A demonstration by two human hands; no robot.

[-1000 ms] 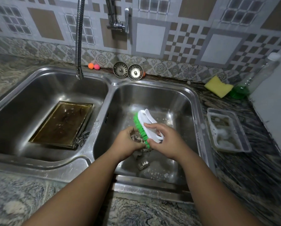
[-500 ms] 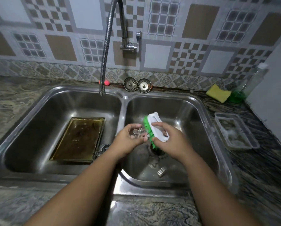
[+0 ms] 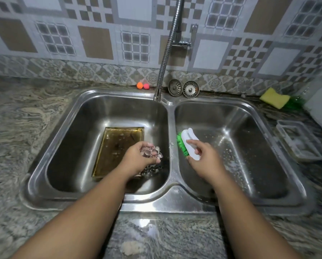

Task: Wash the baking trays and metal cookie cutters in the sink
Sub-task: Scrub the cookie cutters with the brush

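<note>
My left hand (image 3: 140, 157) holds a small metal cookie cutter (image 3: 153, 152) over the right side of the left sink basin (image 3: 63, 146). Under that hand more cutters (image 3: 151, 170) lie on the basin floor. A brownish baking tray (image 3: 115, 146) rests flat in the same basin, partly hidden by my left wrist. My right hand (image 3: 205, 161) grips a white scrub brush with green bristles (image 3: 186, 146) over the left part of the right basin (image 3: 249, 146), bristles facing left.
The flexible tap (image 3: 165, 58) hangs over the divider, with no water seen. Two strainer plugs (image 3: 183, 88) and two small balls (image 3: 143, 86) sit behind the sink. A yellow sponge (image 3: 274, 98), a green bottle (image 3: 294, 104) and a soapy plastic container (image 3: 303, 141) stand on the right counter.
My left hand has carried the cutter from the right basin across the divider to the left basin. The two hands have parted, and the brush stays over the right basin. The view shifted left.
</note>
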